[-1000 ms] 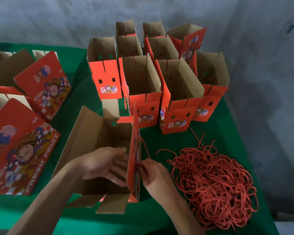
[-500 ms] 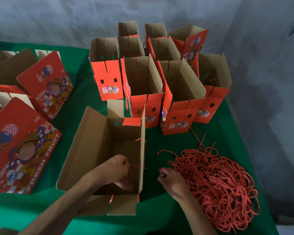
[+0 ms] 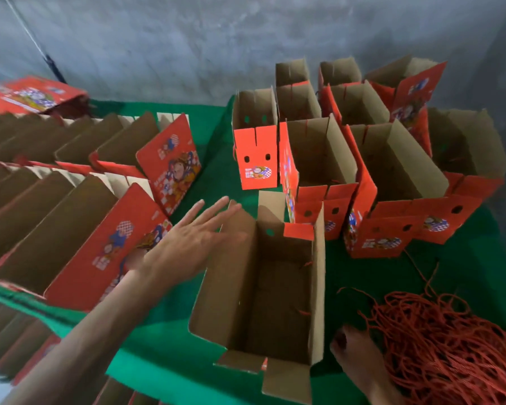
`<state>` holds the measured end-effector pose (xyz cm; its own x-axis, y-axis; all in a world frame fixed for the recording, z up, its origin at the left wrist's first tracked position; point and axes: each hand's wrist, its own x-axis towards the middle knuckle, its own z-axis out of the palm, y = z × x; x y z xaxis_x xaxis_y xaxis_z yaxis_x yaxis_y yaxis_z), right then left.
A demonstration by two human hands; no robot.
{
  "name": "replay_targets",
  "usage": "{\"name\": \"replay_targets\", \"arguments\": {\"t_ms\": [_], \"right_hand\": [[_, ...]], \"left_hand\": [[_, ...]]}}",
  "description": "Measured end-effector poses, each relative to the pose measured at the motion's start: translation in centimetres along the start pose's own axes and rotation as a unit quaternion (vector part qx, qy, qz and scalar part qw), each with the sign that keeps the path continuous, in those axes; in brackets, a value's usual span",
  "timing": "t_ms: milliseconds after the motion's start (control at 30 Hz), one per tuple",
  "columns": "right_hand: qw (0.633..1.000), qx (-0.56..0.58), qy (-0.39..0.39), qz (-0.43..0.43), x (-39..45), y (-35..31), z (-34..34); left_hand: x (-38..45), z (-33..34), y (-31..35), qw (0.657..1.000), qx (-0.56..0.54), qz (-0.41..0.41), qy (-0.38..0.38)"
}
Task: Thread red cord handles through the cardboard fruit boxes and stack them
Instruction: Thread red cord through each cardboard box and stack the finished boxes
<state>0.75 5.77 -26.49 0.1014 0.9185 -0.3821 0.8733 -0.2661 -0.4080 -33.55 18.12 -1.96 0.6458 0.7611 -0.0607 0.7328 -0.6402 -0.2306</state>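
We see an open cardboard box [image 3: 263, 290] standing in the middle of the green bench [image 3: 164, 346], its top flaps spread and its brown inside facing us; short red cord ends poke through the holes in its right wall. Our left hand [image 3: 187, 244] hangs above the bench at about 10 o'clock from this box, fingers straight and spread wide, holding nothing, the fingertips near the box's left flap; the blur keeps us from telling whether they touch it. Our right hand [image 3: 352, 350] lies at 4 o'clock from the box, at the left edge of the heap of red cord [image 3: 450, 349], its fingers bent down among the strands; whether they grip a cord we cannot tell. The heap fills the bench corner at 4 o'clock. At 1 o'clock from the open box stands a cluster of upright boxes [image 3: 371, 159], close together in rows, their red flaps folded outward with round holes showing; thin red cord is seen inside some of them. At 9 to 10 o'clock lie rows of flattened boxes [image 3: 56, 206], overlapping like shingles, brown sides up, with red printed faces on the nearest ones. Behind the bench rises a grey wall [image 3: 216, 39].
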Motion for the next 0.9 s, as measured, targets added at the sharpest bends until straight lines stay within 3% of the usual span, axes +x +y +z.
{"name": "replay_targets", "arguments": {"t_ms": [200, 300, 400, 467, 500, 600, 700, 800, 900], "right_hand": [[0.997, 0.066, -0.020, 0.023, 0.7, -0.8, -0.2], [0.987, 0.157, 0.018, 0.036, 0.6, 0.3, -0.5], [0.923, 0.359, 0.088, 0.111, -0.6, 1.1, -2.5], [0.883, 0.409, 0.168, 0.159, -1.0, 1.7, -3.9], [0.882, 0.403, 0.182, 0.164, -1.2, 2.3, -4.3], [0.906, 0.347, 0.219, 0.103, -1.6, 3.8, -5.0], [0.898, 0.372, 0.235, 0.029, -2.4, 3.5, -5.6], [0.882, 0.438, 0.175, -0.001, -3.0, 2.0, -6.5], [0.846, 0.517, 0.130, -0.008, -3.7, 0.1, -7.2]], "left_hand": [[0.8, -0.2, 0.0, 0.998, -0.054, 0.045, 0.004], [1.3, -1.3, 1.3, 0.992, -0.100, 0.075, 0.030], [2.2, -2.1, 3.4, 0.986, -0.121, 0.112, 0.039], [2.6, -2.9, 4.9, 0.981, -0.153, 0.115, 0.025], [2.7, -3.4, 5.7, 0.978, -0.171, 0.115, 0.016], [3.5, -4.4, 7.9, 0.971, -0.199, 0.130, -0.001], [5.3, -4.9, 10.1, 0.960, -0.230, 0.157, -0.019], [7.5, -5.2, 10.4, 0.961, -0.234, 0.095, -0.115], [9.2, -5.4, 10.4, 0.917, -0.337, 0.068, -0.200]]}}
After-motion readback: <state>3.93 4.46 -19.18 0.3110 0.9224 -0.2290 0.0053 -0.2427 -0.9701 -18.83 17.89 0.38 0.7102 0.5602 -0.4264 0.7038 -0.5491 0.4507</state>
